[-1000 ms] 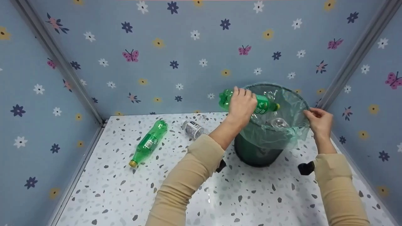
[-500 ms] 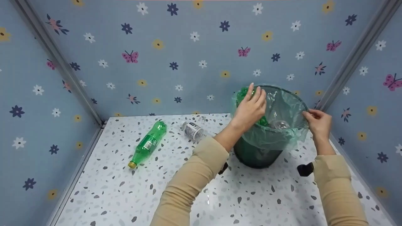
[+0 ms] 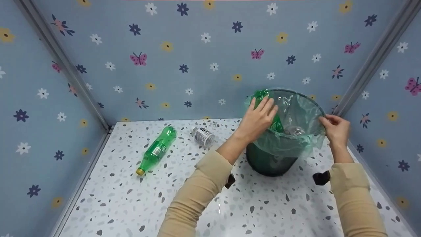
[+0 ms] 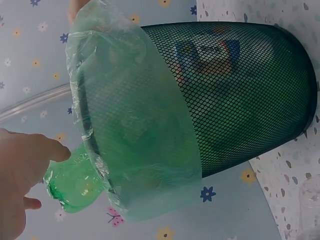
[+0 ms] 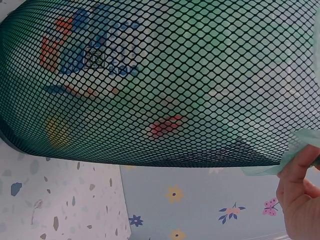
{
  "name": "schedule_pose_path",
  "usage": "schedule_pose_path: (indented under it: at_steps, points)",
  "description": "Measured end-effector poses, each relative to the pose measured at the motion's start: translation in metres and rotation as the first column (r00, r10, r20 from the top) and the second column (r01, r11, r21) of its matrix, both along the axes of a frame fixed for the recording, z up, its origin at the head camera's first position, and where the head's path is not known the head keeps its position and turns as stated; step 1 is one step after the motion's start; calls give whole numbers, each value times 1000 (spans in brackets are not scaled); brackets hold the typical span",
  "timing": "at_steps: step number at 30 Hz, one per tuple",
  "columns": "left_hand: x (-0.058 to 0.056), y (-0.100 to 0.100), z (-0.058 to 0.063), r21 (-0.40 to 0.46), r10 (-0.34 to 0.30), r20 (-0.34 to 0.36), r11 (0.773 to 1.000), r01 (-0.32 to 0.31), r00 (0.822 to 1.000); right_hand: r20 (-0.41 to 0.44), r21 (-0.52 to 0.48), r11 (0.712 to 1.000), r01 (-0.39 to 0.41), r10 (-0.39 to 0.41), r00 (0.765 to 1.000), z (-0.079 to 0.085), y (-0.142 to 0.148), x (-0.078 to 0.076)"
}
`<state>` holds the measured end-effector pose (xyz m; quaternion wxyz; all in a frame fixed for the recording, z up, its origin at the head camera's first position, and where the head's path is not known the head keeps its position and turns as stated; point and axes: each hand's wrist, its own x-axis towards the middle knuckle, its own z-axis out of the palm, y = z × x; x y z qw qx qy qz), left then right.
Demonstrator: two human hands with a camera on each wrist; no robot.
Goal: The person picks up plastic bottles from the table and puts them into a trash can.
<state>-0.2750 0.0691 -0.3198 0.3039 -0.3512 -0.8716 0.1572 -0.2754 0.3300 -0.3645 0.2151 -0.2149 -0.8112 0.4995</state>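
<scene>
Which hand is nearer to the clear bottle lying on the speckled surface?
Left. In the head view, the left hand is at the left side of the bin, right of the clear bottle; the right hand is farther off, at the bin's right rim.

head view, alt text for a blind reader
A person's left hand is over a green plastic bottle slanting into a round dark mesh bin; the right hand pinches its green plastic liner. A yellow-capped green bottle and a clear plastic bottle lie outside.
</scene>
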Motion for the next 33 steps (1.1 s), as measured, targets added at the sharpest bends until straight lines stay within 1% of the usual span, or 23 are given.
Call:
schedule_pose_path:
  at_steps: [3,6,10,13,16,18,20,23,25,27,30,33]
  points:
    - [0,-9,-5,91,-9,16,996,7,1000,6,-6,1000,-3,3,1000,0,1,0]
    - [-1,-21,-11,188,-4,33,982,-2,999,10,-24,1000,-5,6,1000,0,2,0]
    - [-5,-41,-22,318,3,43,948,-16,999,10,-31,1000,-4,5,1000,1,2,0]
    - [-11,-58,-33,392,25,36,919,-37,999,12,-30,1000,-1,2,1000,2,1,1]
    - [-16,-77,-47,439,61,37,896,-71,997,9,-35,999,0,0,1000,1,0,1]
    - [-19,-91,-57,450,93,53,887,-107,994,5,-33,999,-5,5,1000,0,-1,1]
    - [-21,-105,-67,461,115,84,876,-141,990,1,-34,999,-6,6,1000,0,0,2]
    - [-24,-126,-84,465,162,143,860,-211,976,6,-36,999,-10,10,1000,-1,2,3]
    - [-25,-138,-94,473,186,187,844,-254,965,11,-34,999,-11,11,1000,0,2,3]
    - [-27,-150,-104,475,217,212,829,-295,953,9,-32,999,-12,13,1000,0,2,2]
    - [-27,-169,-117,476,255,259,806,-352,932,-1,-27,1000,-15,15,1000,0,2,2]
    - [-26,-189,-130,478,298,309,772,-419,903,-9,-27,1000,-16,16,1000,0,1,1]
